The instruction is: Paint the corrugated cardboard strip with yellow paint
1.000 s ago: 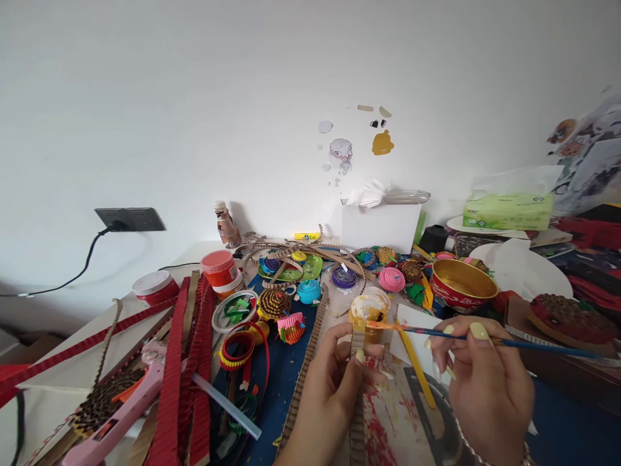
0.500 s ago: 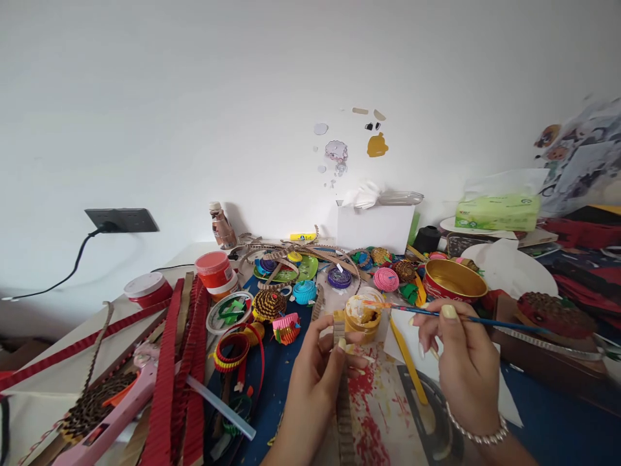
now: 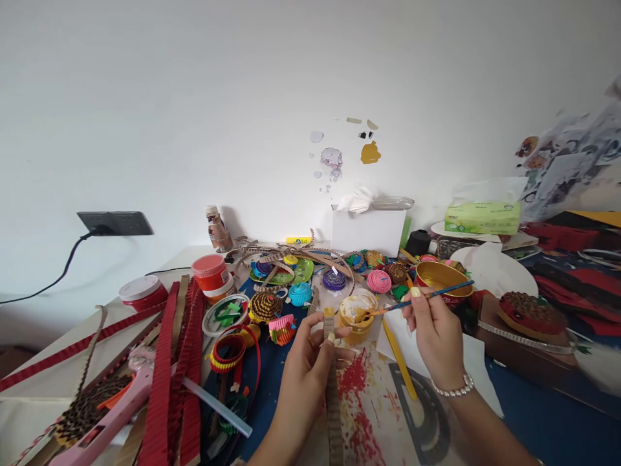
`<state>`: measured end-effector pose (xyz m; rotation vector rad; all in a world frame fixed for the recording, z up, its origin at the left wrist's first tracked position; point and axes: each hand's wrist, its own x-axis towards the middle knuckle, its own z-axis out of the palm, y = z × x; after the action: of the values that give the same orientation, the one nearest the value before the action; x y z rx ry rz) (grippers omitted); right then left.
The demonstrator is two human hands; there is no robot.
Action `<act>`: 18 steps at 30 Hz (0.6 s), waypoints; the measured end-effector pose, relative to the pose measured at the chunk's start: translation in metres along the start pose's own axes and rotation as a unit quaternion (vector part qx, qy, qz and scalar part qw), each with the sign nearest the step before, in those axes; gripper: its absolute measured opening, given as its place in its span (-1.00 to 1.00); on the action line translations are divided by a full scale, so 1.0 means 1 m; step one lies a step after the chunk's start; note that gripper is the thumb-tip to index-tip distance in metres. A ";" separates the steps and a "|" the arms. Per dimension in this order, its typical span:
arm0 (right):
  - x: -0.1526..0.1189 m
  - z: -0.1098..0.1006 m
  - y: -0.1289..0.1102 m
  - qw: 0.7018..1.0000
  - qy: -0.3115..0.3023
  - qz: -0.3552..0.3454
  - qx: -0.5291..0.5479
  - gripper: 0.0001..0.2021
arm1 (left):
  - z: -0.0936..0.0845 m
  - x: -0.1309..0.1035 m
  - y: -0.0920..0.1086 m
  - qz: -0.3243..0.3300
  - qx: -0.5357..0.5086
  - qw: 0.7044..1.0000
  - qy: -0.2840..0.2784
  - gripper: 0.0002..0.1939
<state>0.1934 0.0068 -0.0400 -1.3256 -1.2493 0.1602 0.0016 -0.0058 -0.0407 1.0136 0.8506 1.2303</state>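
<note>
Between its thumb and fingers, my left hand pinches a corrugated cardboard strip. The strip hangs down over the paint-stained board, and its top end has a dab of yellow. My right hand is closed on a blue-handled paintbrush, held at a slant. The brush's tip lies in an open paint jar, whose yellow paint is partly coated in white. The jar stands just beyond my left fingertips. A yellow flat tool lies below the right hand, partly on white paper.
Coiled cardboard pieces, including a pink coil, stand behind the jar. Red corrugated strips and a pink glue gun lie left. A gold-lined tin is at right. A white box stands by the wall.
My right hand has moved left and tilted the brush more steeply, with its tip now lower in the paint jar. My left hand still holds the strip. The whole view has shifted slightly.
</note>
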 end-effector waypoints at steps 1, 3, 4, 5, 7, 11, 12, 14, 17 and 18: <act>0.001 0.001 0.000 1.000 -0.005 -0.002 -0.007 -0.71 | 0.000 0.000 0.000 0.001 0.002 1.000 -0.002 -0.68; 0.002 0.005 0.000 1.000 -0.016 -0.008 -0.018 -0.70 | 0.000 -0.001 0.001 0.004 0.006 1.000 -0.004 -0.68; 0.003 0.007 0.000 0.999 -0.021 -0.012 -0.023 -0.69 | 0.000 -0.001 0.001 0.006 0.007 1.000 -0.005 -0.68; 0.003 0.009 -0.001 0.999 -0.026 -0.016 -0.028 -0.69 | 0.000 -0.001 0.001 0.008 0.008 1.000 -0.005 -0.68; 0.004 0.012 -0.003 0.998 -0.034 -0.025 -0.037 -0.67 | 0.000 -0.001 0.000 0.008 0.011 1.000 -0.007 -0.69; 0.003 0.013 -0.006 0.997 -0.036 -0.034 -0.051 -0.67 | 0.000 -0.001 -0.001 0.008 0.017 1.000 -0.014 -0.68; 0.003 0.013 -0.006 0.997 -0.037 -0.035 -0.054 -0.67 | 0.000 -0.001 -0.001 0.008 0.018 1.000 -0.016 -0.67; 0.002 0.013 -0.006 0.997 -0.039 -0.036 -0.059 -0.67 | -0.001 -0.001 -0.002 0.008 0.022 0.999 -0.023 -0.68; 0.001 0.014 -0.005 0.996 -0.044 -0.037 -0.064 -0.67 | -0.001 -0.002 -0.002 0.007 0.026 0.999 -0.025 -0.70; 0.001 0.014 -0.005 0.996 -0.046 -0.037 -0.066 -0.66 | -0.001 -0.002 -0.002 0.008 0.026 0.999 -0.022 -0.70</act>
<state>0.1806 0.0148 -0.0387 -1.3944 -1.4057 0.0884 0.0009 -0.0071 -0.0431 1.0886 0.8449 1.2002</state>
